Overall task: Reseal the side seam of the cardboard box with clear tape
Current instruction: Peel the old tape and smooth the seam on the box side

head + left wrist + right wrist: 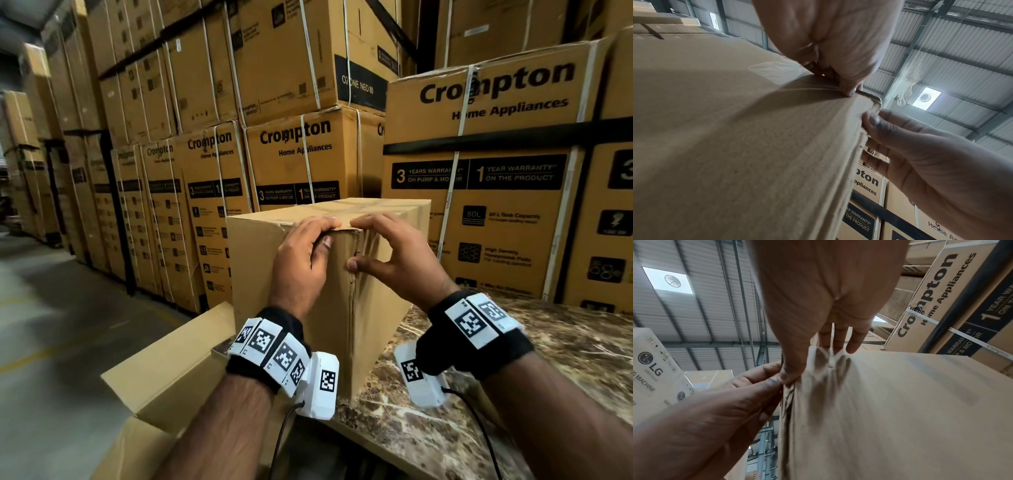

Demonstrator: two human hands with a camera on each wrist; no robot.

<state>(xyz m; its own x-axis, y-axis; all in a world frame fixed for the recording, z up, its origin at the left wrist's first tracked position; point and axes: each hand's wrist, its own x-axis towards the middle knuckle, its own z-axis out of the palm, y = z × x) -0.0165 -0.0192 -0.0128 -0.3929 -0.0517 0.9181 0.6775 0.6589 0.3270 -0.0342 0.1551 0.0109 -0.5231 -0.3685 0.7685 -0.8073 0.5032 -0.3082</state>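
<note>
A plain cardboard box [267,267] stands on end at the table's near corner, one vertical edge turned toward me. Its side seam [352,308] runs down that edge and gapes a little, with ragged cardboard near the top. My left hand [318,236] grips the top corner, fingers hooked over the top edge and thumb on the left face. My right hand [359,243] pinches the same corner from the right, fingertips on the top edge and thumb on the seam. Old clear tape [774,71] lies on the top. No tape roll shows. The split seam [787,410] shows beside the left hand [715,418].
The box rests on a brown marble tabletop [513,377]. An open empty carton [171,377] sits below the table at the lower left. Tall stacks of Crompton cartons [479,192] wall in the back and right. A concrete aisle floor [51,342] runs along the left.
</note>
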